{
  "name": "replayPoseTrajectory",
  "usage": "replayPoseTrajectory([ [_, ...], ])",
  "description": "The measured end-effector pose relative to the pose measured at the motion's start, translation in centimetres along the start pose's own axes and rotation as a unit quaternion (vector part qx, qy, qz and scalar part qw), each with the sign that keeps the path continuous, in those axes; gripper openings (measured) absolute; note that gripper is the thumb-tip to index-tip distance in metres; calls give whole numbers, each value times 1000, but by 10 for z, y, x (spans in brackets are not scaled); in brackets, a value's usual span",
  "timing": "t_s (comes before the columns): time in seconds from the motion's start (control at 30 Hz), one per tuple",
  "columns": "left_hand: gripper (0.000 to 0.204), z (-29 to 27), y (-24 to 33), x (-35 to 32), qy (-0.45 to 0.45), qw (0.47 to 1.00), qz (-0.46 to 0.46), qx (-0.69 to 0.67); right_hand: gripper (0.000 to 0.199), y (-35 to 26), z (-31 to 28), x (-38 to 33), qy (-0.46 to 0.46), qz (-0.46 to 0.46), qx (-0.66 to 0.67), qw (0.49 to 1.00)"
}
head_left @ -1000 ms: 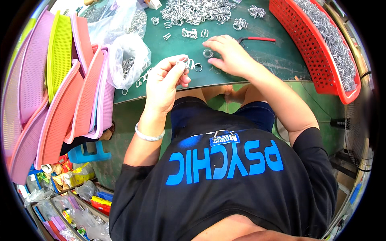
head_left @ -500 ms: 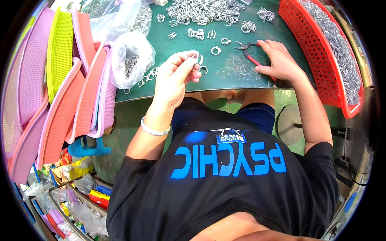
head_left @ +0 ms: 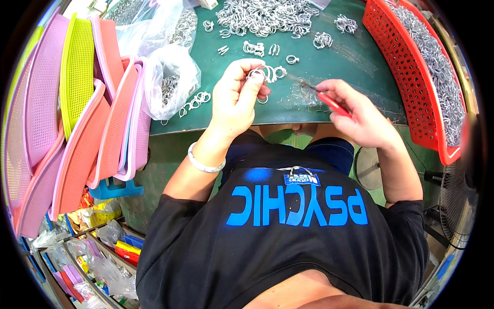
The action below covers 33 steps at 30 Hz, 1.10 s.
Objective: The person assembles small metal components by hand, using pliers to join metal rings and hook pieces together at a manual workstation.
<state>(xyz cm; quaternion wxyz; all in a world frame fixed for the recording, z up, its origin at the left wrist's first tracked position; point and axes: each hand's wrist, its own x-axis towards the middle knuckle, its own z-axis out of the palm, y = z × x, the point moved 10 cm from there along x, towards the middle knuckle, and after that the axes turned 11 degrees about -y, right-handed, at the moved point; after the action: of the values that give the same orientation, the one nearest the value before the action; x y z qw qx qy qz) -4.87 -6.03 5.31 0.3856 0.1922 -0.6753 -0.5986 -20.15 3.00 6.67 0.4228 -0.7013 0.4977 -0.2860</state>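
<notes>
Hands are both occupied above the tabletop (head_left: 355,64). Left hand (head_left: 237,100): thumb and fingers are closed in a pinch on a small silvery ring piece (head_left: 268,73). Right hand (head_left: 363,117): fingers are wrapped around the red-handled pliers (head_left: 333,104). The tool head is blurred; whether its jaws are parted cannot be determined.

Handling: the ring piece appears to be metal and should be light and stiff, with a smooth surface that may slip. Its thin band could bend under excess force. Hold it by the band, between thumb and forefinger, leaving the far side exposed. The pliers should be rigid and somewhat heavier; grip them by the red handles, clear of the head.

Position: the ring piece projects from the left fingertips toward the right hand. The pliers point from the right hand toward it, the head apart from the piece. One loose ring (head_left: 292,59) lies beyond the hands, between them from side to side. A heap of similar pieces (head_left: 267,18) lies farther back.
</notes>
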Motion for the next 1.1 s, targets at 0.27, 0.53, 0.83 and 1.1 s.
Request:
replayPoseTrajectory([
  [0.27, 20, 0, 13, 0, -13, 997, 45, 65, 39, -1, 10, 11, -48, 23, 97, 994],
  [0.53, 21, -1, 26, 0, -23, 983, 95, 154, 38, -4, 4, 12, -38, 17, 58, 997],
  [0.83, 20, 7, 31, -4, -57, 969, 114, 212, 40, -16, 10, 17, -61, 27, -3, 998],
  [1.1, 22, 1, 23, -8, -26, 988, 78, 134, 39, -16, 9, 21, -62, 55, -11, 997],
])
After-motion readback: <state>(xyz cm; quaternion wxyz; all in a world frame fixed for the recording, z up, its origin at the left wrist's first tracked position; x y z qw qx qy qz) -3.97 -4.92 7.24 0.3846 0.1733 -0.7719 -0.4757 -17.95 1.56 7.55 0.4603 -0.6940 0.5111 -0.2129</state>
